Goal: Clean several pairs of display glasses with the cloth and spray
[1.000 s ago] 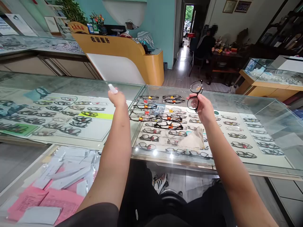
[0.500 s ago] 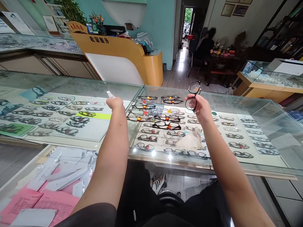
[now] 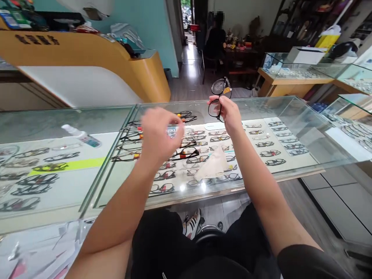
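My right hand (image 3: 231,112) holds a pair of dark-framed eyeglasses (image 3: 215,108) upright above the far edge of the glass display case (image 3: 279,172). The upper lens (image 3: 217,86) is speckled with droplets. My left hand (image 3: 161,133), slightly blurred, hovers over the case with its fingers curved, the thumb apart, and nothing in it. To its left, a small clear spray bottle (image 3: 87,138) with a white cap lies on its side on the glass. A beige cloth (image 3: 213,164) rests crumpled on the case between my arms.
Several eyeglass frames (image 3: 183,155) sit on top of the glass by my left hand, and rows of others (image 3: 274,162) lie under it. Papers (image 3: 35,248) are at the lower left. Beyond stand a yellow counter (image 3: 151,77), another display case (image 3: 290,82) and a seated person (image 3: 215,40).
My left hand has let go of the spray bottle and moved right. The bottle now lies on the glass. My view has turned right; the eyeglasses stay in my right hand.
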The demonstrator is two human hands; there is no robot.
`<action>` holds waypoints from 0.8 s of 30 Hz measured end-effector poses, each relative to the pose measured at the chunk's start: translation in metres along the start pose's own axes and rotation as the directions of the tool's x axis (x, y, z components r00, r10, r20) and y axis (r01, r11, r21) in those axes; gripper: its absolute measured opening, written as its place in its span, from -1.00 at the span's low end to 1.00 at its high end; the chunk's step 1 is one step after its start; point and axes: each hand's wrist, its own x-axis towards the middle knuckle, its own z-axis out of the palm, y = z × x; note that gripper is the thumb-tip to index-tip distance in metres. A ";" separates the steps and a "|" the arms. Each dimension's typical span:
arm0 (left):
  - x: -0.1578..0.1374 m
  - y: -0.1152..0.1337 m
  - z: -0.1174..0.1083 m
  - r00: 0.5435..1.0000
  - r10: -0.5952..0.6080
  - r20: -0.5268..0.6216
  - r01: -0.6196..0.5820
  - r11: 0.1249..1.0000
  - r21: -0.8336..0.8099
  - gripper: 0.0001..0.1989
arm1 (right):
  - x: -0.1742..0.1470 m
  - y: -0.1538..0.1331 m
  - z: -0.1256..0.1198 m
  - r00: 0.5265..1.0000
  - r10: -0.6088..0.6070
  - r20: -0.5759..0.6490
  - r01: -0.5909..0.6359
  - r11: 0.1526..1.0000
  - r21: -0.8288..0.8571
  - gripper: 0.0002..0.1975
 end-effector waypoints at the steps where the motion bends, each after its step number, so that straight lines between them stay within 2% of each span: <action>1: -0.008 0.014 0.008 0.969 0.147 0.197 -0.132 0.988 -0.083 -0.88 | 0.001 0.001 -0.001 1.000 -0.002 0.002 0.002 1.000 -0.007 -0.43; 2: -0.017 0.026 0.015 0.891 0.287 0.352 -0.240 0.956 -0.170 -0.83 | 0.001 0.001 -0.001 1.000 -0.002 0.005 0.002 1.000 -0.015 -0.41; 3: -0.026 0.036 0.021 0.792 0.399 0.463 -0.321 0.916 -0.239 -0.80 | 0.001 0.001 0.000 1.000 0.002 0.008 -0.001 1.000 -0.026 -0.40; 4: -0.034 0.044 0.026 0.705 0.467 0.534 -0.380 0.884 -0.272 -0.78 | 0.001 0.001 0.001 1.000 0.009 0.012 -0.009 0.999 -0.040 -0.38; 5: -0.041 0.050 0.031 0.644 0.498 0.581 -0.425 0.864 -0.270 -0.77 | 0.001 0.001 0.002 1.000 0.019 0.015 -0.018 0.998 -0.056 -0.37; 6: -0.047 0.054 0.035 0.609 0.501 0.615 -0.461 0.855 -0.240 -0.75 | 0.000 0.001 0.003 0.999 0.028 0.017 -0.027 0.997 -0.071 -0.36; 9: -0.057 0.057 0.043 0.578 0.467 0.669 -0.511 0.846 -0.150 -0.65 | 0.000 -0.001 0.006 0.999 0.037 0.022 -0.034 0.995 -0.095 -0.34; 11: -0.059 0.055 0.047 0.552 0.470 0.689 -0.511 0.844 -0.166 -0.58 | -0.001 -0.001 0.007 0.999 0.032 0.026 -0.029 0.995 -0.098 -0.32; 13: -0.059 0.053 0.050 0.529 0.480 0.700 -0.506 0.841 -0.194 -0.63 | -0.001 -0.002 0.007 0.999 0.030 0.030 -0.027 0.995 -0.101 -0.31; 17: -0.062 0.055 0.053 0.514 0.490 0.704 -0.513 0.833 -0.205 -0.85 | -0.003 -0.002 0.008 0.999 0.024 0.041 -0.020 0.995 -0.098 -0.29; 19: -0.063 0.058 0.053 0.544 0.472 0.694 -0.468 0.857 -0.216 -0.86 | -0.004 -0.002 0.009 0.999 0.017 0.050 -0.013 0.995 -0.095 -0.29; 21: -0.062 0.059 0.051 0.630 0.392 0.670 -0.321 0.918 -0.235 -0.85 | -0.004 -0.002 0.009 0.998 0.019 0.055 -0.014 0.995 -0.100 -0.30; 23: -0.059 0.056 0.049 0.730 0.214 0.649 -0.045 0.963 -0.267 -0.85 | -0.003 -0.002 0.009 0.998 0.026 0.048 -0.021 0.994 -0.111 -0.32; 24: -0.055 0.053 0.047 0.764 0.102 0.637 0.116 0.950 -0.290 -0.84 | -0.003 -0.002 0.008 0.999 0.027 0.042 -0.022 0.993 -0.115 -0.33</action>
